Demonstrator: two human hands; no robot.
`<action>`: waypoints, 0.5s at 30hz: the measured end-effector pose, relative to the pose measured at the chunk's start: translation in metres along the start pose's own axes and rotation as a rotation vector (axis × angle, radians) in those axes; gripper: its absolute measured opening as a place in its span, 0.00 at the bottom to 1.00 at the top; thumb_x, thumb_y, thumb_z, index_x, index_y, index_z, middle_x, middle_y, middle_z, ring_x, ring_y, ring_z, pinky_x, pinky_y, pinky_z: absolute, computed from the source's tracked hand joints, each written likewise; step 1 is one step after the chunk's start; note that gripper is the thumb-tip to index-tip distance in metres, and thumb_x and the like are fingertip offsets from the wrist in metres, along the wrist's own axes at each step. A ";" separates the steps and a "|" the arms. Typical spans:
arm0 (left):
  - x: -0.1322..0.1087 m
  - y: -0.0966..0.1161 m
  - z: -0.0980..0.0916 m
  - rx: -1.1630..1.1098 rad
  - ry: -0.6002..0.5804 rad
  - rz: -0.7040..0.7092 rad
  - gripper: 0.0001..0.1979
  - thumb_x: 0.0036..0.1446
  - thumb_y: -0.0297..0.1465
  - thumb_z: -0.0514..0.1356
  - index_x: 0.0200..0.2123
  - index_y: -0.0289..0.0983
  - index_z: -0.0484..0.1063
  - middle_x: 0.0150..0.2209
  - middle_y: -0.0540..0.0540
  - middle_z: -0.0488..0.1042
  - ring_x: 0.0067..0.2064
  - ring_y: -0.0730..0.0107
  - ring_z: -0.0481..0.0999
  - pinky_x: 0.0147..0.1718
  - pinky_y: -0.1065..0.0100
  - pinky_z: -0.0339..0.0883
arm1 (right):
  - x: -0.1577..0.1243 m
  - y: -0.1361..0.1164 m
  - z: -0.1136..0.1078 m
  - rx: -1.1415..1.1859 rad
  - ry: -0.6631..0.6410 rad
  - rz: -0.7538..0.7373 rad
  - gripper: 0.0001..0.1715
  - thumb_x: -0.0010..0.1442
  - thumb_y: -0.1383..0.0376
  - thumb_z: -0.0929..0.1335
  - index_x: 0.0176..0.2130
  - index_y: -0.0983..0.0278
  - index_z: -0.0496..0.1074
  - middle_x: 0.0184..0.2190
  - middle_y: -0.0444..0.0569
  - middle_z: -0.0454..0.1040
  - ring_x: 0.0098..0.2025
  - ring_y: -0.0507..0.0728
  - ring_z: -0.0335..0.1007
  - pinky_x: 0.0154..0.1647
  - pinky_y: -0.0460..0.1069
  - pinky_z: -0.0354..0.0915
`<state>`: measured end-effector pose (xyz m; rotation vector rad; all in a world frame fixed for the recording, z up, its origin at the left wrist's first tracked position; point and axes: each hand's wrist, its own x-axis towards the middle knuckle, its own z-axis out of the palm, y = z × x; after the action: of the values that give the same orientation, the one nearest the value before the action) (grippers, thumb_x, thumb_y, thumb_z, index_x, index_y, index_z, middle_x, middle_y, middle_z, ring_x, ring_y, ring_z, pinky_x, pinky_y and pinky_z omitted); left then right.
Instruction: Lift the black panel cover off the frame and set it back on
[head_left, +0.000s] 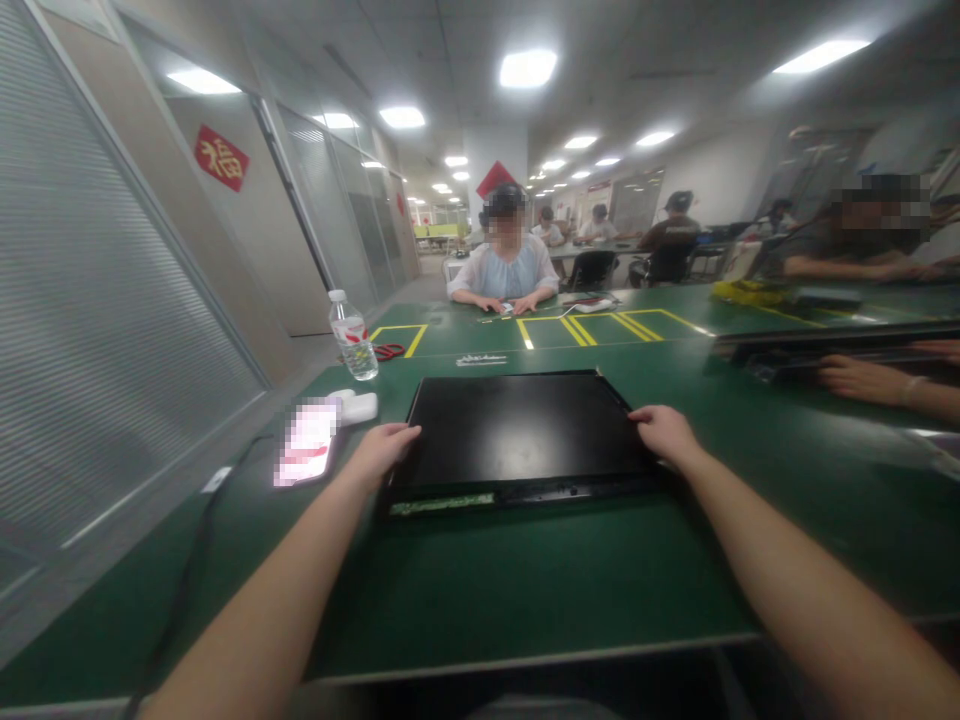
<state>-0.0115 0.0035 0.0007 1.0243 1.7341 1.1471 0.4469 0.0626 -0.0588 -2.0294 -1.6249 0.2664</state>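
While left hand [382, 448] and right hand [664, 432], well apart, clasp the 9 and 3 o'clock edges of the black display panel [517, 425] lying flat on the green table [525, 580], an uneven pull may skew it into the phone [307, 445] at 9 o'clock.

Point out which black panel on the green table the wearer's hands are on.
The black panel straight ahead: left hand at its left edge, right hand at its right. The other panel, far right, lies beside a co-worker's hand.
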 end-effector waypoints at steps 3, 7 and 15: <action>-0.002 -0.003 0.002 0.160 -0.003 0.090 0.14 0.44 0.40 0.71 0.30 0.35 0.79 0.30 0.42 0.82 0.39 0.52 0.81 0.33 0.64 0.70 | 0.000 0.000 0.000 0.003 -0.002 -0.007 0.22 0.53 0.76 0.66 0.40 0.62 0.85 0.43 0.53 0.83 0.49 0.65 0.79 0.54 0.59 0.73; -0.003 -0.008 0.006 0.268 0.009 0.139 0.19 0.44 0.44 0.71 0.33 0.35 0.79 0.31 0.41 0.82 0.39 0.51 0.82 0.34 0.62 0.70 | 0.001 0.001 0.000 0.003 0.001 0.001 0.22 0.52 0.76 0.66 0.40 0.62 0.84 0.43 0.53 0.83 0.49 0.65 0.79 0.54 0.59 0.73; 0.007 -0.016 0.004 0.343 0.023 0.245 0.24 0.45 0.47 0.70 0.38 0.35 0.79 0.42 0.37 0.83 0.45 0.45 0.81 0.43 0.56 0.72 | 0.001 0.004 0.000 0.042 0.000 0.029 0.20 0.51 0.76 0.67 0.39 0.62 0.83 0.41 0.53 0.83 0.47 0.65 0.79 0.52 0.59 0.73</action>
<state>-0.0132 0.0066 -0.0166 1.4691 1.9048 1.0295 0.4500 0.0632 -0.0608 -2.0222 -1.5781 0.3087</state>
